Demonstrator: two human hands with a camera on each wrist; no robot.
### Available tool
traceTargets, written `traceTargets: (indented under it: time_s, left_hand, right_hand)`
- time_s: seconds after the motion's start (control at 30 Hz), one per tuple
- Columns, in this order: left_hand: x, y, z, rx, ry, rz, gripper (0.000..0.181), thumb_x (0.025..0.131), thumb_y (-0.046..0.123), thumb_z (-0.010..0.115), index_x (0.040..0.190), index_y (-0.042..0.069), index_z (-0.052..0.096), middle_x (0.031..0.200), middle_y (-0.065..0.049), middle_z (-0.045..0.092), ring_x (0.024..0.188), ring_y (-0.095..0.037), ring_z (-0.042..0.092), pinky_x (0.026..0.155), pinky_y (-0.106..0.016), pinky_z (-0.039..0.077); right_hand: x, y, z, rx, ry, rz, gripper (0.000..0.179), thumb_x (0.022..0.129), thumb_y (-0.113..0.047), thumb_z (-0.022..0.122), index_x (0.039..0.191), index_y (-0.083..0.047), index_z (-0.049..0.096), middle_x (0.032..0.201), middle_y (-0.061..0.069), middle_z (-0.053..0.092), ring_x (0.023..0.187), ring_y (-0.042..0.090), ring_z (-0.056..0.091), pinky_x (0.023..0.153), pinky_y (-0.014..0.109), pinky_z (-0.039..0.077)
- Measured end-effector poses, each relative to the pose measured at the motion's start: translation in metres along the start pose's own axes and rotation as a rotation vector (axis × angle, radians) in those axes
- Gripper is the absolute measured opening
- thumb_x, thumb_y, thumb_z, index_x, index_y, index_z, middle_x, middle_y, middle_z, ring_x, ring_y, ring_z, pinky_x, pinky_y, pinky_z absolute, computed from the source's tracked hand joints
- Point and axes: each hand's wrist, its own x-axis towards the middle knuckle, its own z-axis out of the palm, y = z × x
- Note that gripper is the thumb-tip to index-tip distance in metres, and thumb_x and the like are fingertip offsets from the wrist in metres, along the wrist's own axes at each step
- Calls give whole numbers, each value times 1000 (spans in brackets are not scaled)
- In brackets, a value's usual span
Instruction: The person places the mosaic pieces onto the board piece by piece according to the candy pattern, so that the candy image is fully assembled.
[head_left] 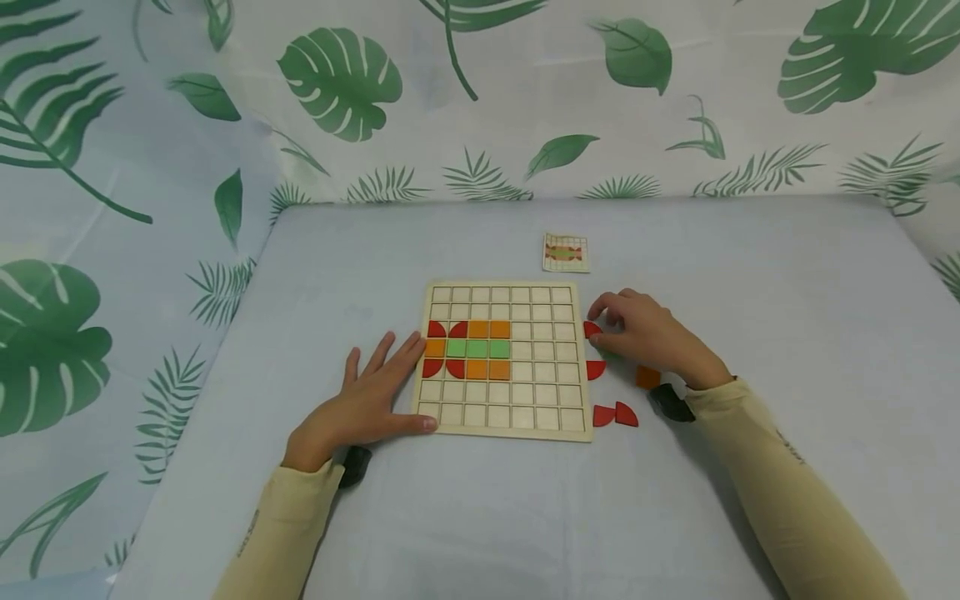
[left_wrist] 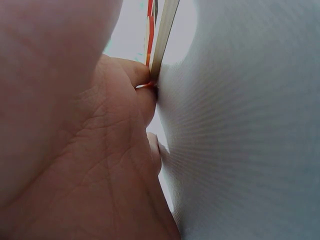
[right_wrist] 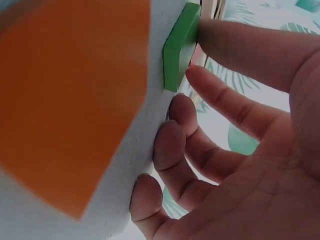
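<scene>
A pale wooden grid board (head_left: 551,396) lies on the table with red, orange and green pieces in its left cells. My left hand (head_left: 360,417) rests spread at its left side, index fingertip on the edge and thumb at the near corner. Beyond the board's right edge, my right hand (head_left: 648,333) pinches a red quarter-circle piece (head_left: 592,330) between thumb and index finger. A green piece (right_wrist: 175,55) lies beside those fingertips in the right wrist view. The other right fingers curl with their tips against the table.
More red quarter-circle pieces (head_left: 596,369) lie right of the board, two of them near its lower right corner. An orange square (head_left: 648,377) sits by the right wrist. Behind the board lies a small pattern card (head_left: 567,253). A leaf-print cloth hangs behind the table.
</scene>
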Motion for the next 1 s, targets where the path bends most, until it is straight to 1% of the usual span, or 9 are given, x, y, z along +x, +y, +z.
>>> traceTargets:
  time_s: [0.1, 0.2, 0.27, 0.33, 0.57, 0.73, 0.87, 1.0]
  left_hand:
    - [0, 1, 0, 13, -4, -6, 114, 91, 56, 81, 174, 14, 14, 180, -3, 8, 164, -33, -9, 121, -65, -18]
    - [0, 1, 0, 12, -2, -5, 114, 91, 56, 81, 174, 13, 15, 180, -4, 8, 164, -34, -8, 121, -66, -17]
    - [0, 0, 0, 8, 0, -3, 114, 91, 56, 81, 174, 12, 15, 180, -5, 9, 164, -34, -8, 121, -67, -16]
    - [0, 0, 0, 2, 2, 1, 114, 92, 56, 81, 173, 12, 15, 180, -6, 10, 164, -35, -7, 120, -68, -16]
    - [0, 1, 0, -3, 4, 4, 113, 92, 56, 80, 173, 12, 16, 180, -6, 10, 164, -36, -7, 120, -68, -16]
    - [1, 2, 0, -3, 2, 2, 113, 92, 56, 80, 173, 12, 15, 180, -6, 10, 164, -36, -7, 120, -68, -16]
    - [1, 2, 0, 3, 0, -4, 114, 92, 56, 80, 174, 12, 15, 180, -6, 10, 164, -35, -8, 120, -67, -17]
    - [0, 1, 0, 3, -1, -5, 113, 92, 56, 80, 173, 12, 15, 180, -6, 10, 164, -35, -8, 120, -67, -17]
  right_hand:
    - [1, -2, 1, -7, 11, -3, 26, 98, -12, 76, 119, 0, 68, 109, 18, 62, 101, 36, 56, 81, 47, 51]
    - [1, -4, 1, -5, 9, -8, 24, 97, -10, 76, 115, 3, 67, 108, 18, 63, 101, 36, 56, 85, 50, 51]
    - [2, -6, 1, 12, 3, -8, 23, 97, -8, 76, 113, 4, 66, 108, 18, 64, 102, 37, 56, 88, 51, 51]
    - [2, -7, 1, 36, -2, -4, 21, 98, -7, 75, 111, 4, 64, 108, 17, 65, 102, 36, 57, 89, 51, 52]
    - [2, -11, 0, 90, 16, 8, 9, 102, -5, 69, 108, 0, 64, 102, 13, 68, 94, 31, 59, 80, 43, 52]
    - [2, -15, -2, 113, 67, 19, 8, 103, -5, 67, 109, 0, 66, 101, 14, 68, 92, 31, 59, 77, 40, 53]
    - [1, -20, -4, 179, 115, 24, 8, 103, -6, 66, 110, -1, 67, 104, 15, 70, 94, 31, 64, 77, 39, 54]
    - [2, -28, -2, 298, 113, 22, 10, 104, -5, 64, 112, 0, 67, 110, 15, 71, 99, 32, 69, 82, 35, 56]
